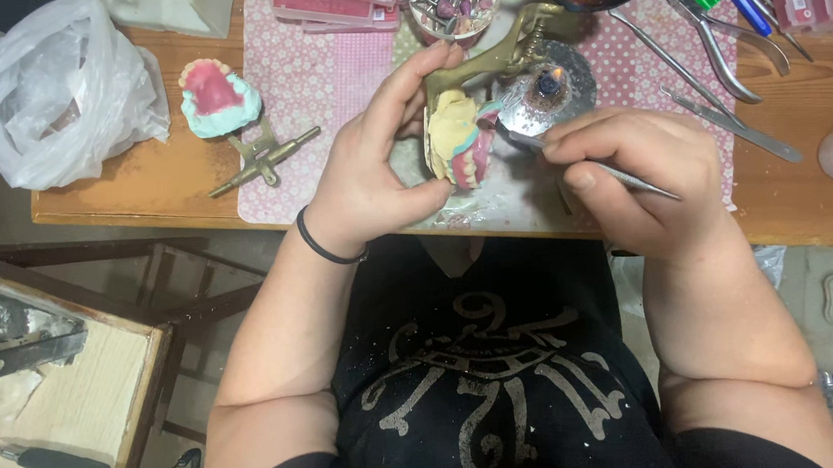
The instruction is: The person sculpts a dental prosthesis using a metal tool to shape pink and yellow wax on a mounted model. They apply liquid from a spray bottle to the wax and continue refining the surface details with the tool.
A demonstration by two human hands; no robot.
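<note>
The wooden table [815, 199] carries a small lit burner [551, 82], just behind the work. The left hand [371, 173] grips a denture model [459, 140]; the right hand [632, 170] pinches 1 thin metal tool [622, 174] against it. A slip could gouge wax or singe fingers.

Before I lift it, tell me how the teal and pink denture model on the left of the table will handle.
The denture model looks like a rigid cast, so probably stiff and fairly heavy for its size. It sits on a broad base, so tipping seems unlikely. The pink wax part may dent or chip if squeezed.
</note>
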